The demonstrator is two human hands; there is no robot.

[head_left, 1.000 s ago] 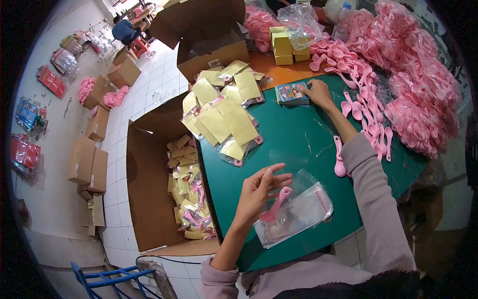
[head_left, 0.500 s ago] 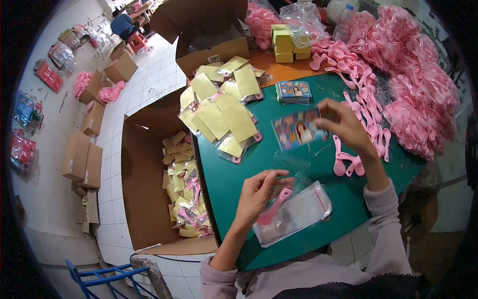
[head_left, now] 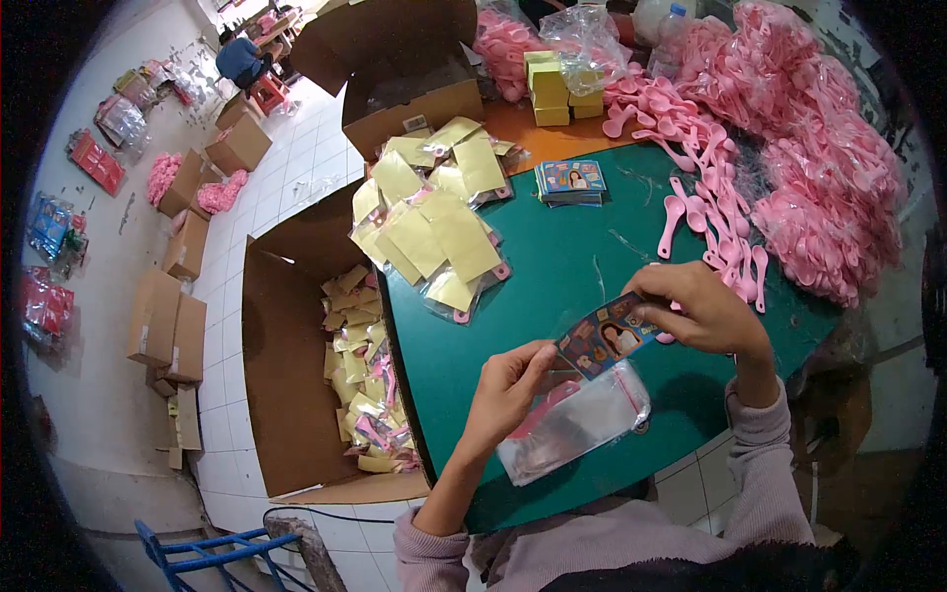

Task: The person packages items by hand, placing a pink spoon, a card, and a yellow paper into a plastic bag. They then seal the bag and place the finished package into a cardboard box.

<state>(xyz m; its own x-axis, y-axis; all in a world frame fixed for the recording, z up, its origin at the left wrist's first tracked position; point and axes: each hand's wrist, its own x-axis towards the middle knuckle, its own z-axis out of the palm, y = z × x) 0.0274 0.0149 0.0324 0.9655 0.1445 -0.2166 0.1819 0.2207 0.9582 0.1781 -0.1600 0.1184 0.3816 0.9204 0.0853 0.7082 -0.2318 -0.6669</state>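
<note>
My right hand (head_left: 705, 311) pinches the right end of a printed card (head_left: 604, 337) with a blue, picture-covered face. At the card's left corner, my left hand (head_left: 511, 390) has thumb and fingers closed, apparently on the edge of a clear plastic bag; its fingers partly hide the grip. A pink spoon (head_left: 548, 403) lies just below, partly covered by the card and left hand. Under it is a stack of clear plastic bags (head_left: 567, 444) on the green tabletop (head_left: 464, 370). Further back sits a pile of similar cards (head_left: 572, 180).
Yellow-backed packets (head_left: 424, 232) are heaped at the table's left edge, beside a large cardboard box (head_left: 286, 385) of more packets. Loose pink spoons (head_left: 725, 212) and bagged spoons (head_left: 829, 168) cover the right side. Yellow card blocks (head_left: 550, 89) stand behind. A person (head_left: 242, 59) sits far off.
My right hand has brought the card down and nearer, so its left corner now meets my left fingers. The left hand stays over the spoon, its fingers now pinched. The view has shifted slightly.
</note>
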